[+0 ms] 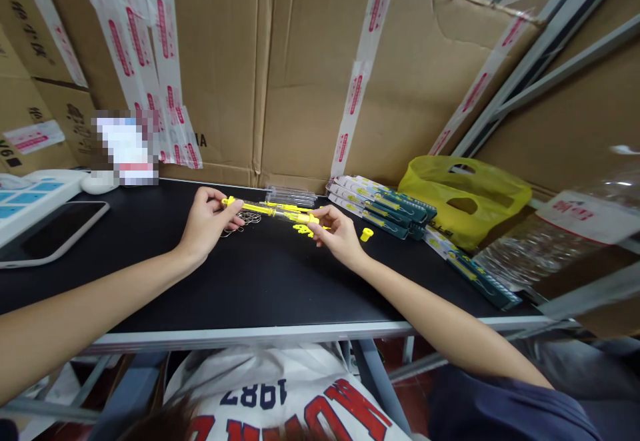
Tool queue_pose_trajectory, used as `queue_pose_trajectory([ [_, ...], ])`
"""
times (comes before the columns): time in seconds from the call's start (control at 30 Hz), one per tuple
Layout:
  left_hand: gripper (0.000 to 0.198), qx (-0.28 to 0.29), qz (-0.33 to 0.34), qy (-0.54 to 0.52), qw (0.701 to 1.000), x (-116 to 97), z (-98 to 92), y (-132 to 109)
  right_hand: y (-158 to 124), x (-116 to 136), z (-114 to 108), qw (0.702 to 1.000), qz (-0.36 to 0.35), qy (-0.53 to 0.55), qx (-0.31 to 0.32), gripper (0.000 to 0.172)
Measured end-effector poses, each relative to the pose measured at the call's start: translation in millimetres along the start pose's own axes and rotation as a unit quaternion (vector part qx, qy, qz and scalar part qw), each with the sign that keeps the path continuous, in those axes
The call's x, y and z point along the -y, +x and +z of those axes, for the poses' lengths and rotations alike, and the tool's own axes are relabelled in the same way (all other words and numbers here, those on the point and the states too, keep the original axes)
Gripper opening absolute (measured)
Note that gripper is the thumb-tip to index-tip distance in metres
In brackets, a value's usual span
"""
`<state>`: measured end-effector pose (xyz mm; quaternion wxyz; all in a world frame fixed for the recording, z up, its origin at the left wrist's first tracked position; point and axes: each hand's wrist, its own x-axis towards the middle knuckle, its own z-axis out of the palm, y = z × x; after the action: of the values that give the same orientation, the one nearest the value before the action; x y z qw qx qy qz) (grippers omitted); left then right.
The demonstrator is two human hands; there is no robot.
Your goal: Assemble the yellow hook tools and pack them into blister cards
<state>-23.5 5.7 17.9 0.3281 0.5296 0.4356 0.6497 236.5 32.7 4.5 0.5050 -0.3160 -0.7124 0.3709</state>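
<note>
A slim clear tube with yellow plastic ends (273, 211) is held level between my two hands above the black tabletop. My left hand (207, 221) is closed on its left yellow end, thumb against fingers. At the other yellow end, my right hand (337, 234) pinches it. Thin bent metal wires (250, 217) lie just behind and below my left fingers, partly hidden. Small yellow plastic pieces (303, 230) rest near my right fingertips. Right of that hand stands a small yellow cap (367, 234). Several clear tubes (291, 196) lie behind the held one.
Stacked green-and-white slim boxes (385, 204) sit at the back right, and another such box (473, 268) lies nearer. Beyond are a yellow plastic bag (465, 194) and a large clear bottle (545, 241). A phone (55, 231) lies left, by a white power strip (37, 194). Cardboard (300, 81) walls the back.
</note>
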Motion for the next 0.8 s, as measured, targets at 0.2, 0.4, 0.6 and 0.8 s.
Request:
queue_pose_trajectory([
  [0.2, 0.039, 0.007, -0.007, 0.012, 1.000, -1.0, 0.0, 0.7, 0.2, -2.5, -0.5, 1.000, 0.003, -0.002, 0.006, 0.041],
  [0.4, 0.037, 0.000, -0.011, 0.027, 1.000, 0.2, -1.3, 1.5, 1.1, -0.4, -1.9, 1.000, -0.021, -0.018, -0.009, 0.038],
  [0.6, 0.037, -0.001, -0.020, 0.034, 0.999, -1.4, -0.7, 0.6, 0.5, 0.9, -1.6, 1.000, -0.012, -0.014, -0.007, 0.038],
  [0.8, 0.036, 0.001, -0.021, 0.033, 0.999, -2.5, 0.5, -0.1, 1.2, -0.4, -1.3, 1.000, -0.003, -0.007, 0.000, 0.038],
])
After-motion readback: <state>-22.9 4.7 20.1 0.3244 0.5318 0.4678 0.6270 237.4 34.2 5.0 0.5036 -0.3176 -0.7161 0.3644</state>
